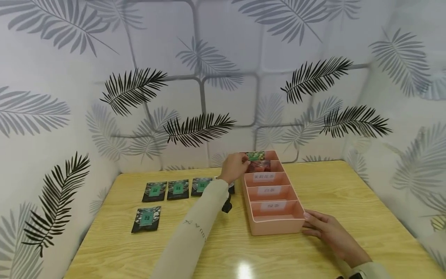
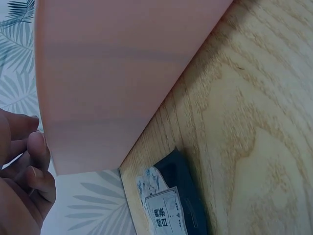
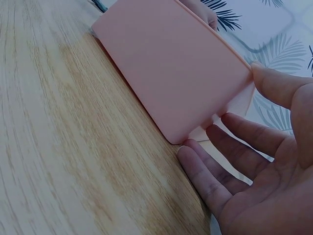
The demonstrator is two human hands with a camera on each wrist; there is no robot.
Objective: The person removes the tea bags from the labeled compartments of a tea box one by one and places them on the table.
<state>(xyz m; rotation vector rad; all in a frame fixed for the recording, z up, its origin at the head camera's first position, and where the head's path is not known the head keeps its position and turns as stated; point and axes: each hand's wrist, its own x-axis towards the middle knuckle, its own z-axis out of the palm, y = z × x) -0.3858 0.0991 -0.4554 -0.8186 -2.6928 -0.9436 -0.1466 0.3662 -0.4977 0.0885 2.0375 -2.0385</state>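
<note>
Right of centre, a pink divided box (image 1: 278, 228) is best kept still by the right hand (image 1: 329, 230), extended fingers touching its lower-right corner, while the left hand (image 1: 234, 168) curls beside a green packet (image 1: 256, 155) up top, any pinch unclear.

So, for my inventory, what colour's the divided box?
The box is salmon pink, clearest in the head view.

Leaf-patterned wall (image 1: 226, 100) behind wood-grain table (image 1: 331, 186)

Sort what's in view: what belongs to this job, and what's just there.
Likely the job's:
pink divided box, touched by the right hand
packets in its far compartments
dark packets on the table

Just there:
wooden table
leaf-patterned wall
</note>
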